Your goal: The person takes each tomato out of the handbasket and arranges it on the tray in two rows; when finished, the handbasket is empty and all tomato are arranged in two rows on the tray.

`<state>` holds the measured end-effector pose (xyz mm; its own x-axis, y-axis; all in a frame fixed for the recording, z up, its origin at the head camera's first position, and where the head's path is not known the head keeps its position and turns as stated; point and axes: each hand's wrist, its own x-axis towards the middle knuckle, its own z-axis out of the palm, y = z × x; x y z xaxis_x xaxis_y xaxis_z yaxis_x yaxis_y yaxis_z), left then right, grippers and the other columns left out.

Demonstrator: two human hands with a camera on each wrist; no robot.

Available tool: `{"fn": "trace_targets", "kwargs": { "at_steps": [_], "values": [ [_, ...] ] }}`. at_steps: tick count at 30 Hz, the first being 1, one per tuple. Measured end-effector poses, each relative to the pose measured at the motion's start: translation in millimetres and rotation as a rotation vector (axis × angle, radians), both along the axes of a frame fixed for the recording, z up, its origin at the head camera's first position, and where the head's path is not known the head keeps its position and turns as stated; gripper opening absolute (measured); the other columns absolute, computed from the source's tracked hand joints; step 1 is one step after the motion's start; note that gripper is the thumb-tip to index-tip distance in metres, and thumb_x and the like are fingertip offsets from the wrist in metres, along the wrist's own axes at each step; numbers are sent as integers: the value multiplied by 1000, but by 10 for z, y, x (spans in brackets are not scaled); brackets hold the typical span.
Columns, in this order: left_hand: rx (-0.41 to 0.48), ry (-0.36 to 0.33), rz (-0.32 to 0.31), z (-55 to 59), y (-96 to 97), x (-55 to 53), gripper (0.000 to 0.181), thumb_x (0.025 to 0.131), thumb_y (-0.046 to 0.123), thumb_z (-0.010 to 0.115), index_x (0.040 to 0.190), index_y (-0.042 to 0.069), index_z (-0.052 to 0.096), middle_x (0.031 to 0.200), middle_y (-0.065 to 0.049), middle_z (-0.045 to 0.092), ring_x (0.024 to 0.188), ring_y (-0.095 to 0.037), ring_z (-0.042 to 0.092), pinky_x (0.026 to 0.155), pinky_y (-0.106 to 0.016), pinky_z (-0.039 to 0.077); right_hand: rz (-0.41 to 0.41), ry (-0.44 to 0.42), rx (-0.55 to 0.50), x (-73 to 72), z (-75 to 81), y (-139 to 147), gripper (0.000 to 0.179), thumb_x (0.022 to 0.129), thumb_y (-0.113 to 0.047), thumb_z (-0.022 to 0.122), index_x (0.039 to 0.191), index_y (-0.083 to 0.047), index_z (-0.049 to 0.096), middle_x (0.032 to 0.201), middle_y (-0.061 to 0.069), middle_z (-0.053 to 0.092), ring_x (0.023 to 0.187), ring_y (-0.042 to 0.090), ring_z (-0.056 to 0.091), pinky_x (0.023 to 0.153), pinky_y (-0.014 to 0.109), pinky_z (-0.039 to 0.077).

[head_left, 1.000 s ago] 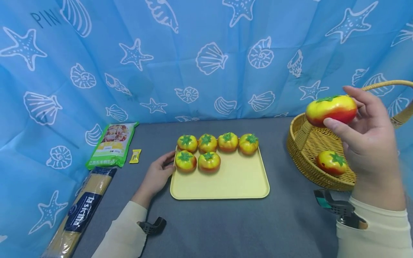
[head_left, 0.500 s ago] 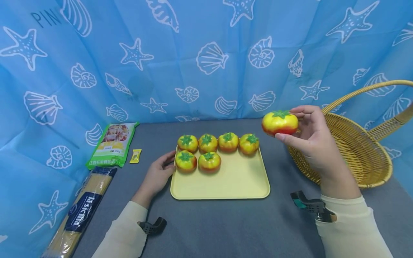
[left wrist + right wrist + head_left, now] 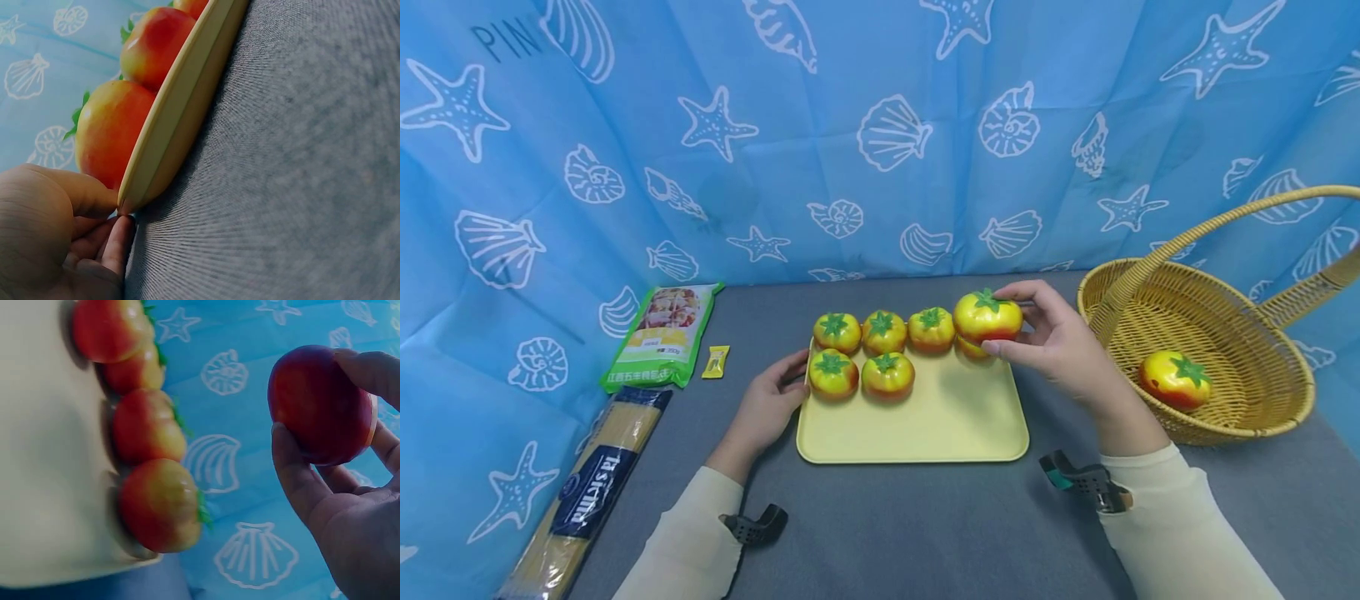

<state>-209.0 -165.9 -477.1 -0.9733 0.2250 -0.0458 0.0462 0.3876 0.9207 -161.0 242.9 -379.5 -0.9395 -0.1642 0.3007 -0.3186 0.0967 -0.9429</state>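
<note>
My right hand (image 3: 1060,342) grips a yellow-red tomato (image 3: 987,317) with a green leafy top. In the head view it is above the tray's far right corner and overlaps the tomato there. The right wrist view shows that tomato (image 3: 319,406) between thumb and fingers, apart from the row. My left hand (image 3: 767,408) pinches the left rim of the yellow tray (image 3: 925,433); in the left wrist view its thumb and fingers meet at the tray's corner (image 3: 134,194). Along the tray's far side runs a row of tomatoes (image 3: 883,333), with two more (image 3: 887,377) in front at the left.
A wicker basket (image 3: 1232,333) with a tall handle stands at the right, one tomato (image 3: 1176,379) inside. At the left lie a green food bag (image 3: 658,337), a small yellow packet (image 3: 715,362) and a pasta pack (image 3: 591,492). A blue shell-print curtain (image 3: 820,167) hangs behind.
My right hand has carried the tomato left from over the basket to the tray's far right corner, lowering it. The basket has settled a little. My left hand stays at the tray's rim.
</note>
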Motion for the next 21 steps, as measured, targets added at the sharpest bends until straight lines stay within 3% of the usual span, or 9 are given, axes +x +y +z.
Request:
{"fn": "trace_targets", "kwargs": {
  "at_steps": [7,12,21],
  "values": [
    [-5,-8,5,-1,9,1,58,108,4,62,164,4,47,154,-21,56,135,-34,61,112,-47,52,-4,-71,35,-61,-162,-129,50,95,5,81,138,4,57,142,19,56,124,29,63,94,29,61],
    [-4,-18,10,18,13,1,59,107,4,62,164,4,47,154,-21,56,136,-34,61,112,-48,51,-10,-115,118,-101,-272,-190,49,95,0,84,138,0,59,144,17,52,119,34,61,90,27,60],
    [-2,-22,8,34,15,5,59,107,4,62,164,4,47,155,-21,56,136,-34,61,112,-48,51,28,-110,244,-170,-436,-255,52,90,0,89,135,2,63,140,20,54,111,34,63,96,41,59]
  ]
}}
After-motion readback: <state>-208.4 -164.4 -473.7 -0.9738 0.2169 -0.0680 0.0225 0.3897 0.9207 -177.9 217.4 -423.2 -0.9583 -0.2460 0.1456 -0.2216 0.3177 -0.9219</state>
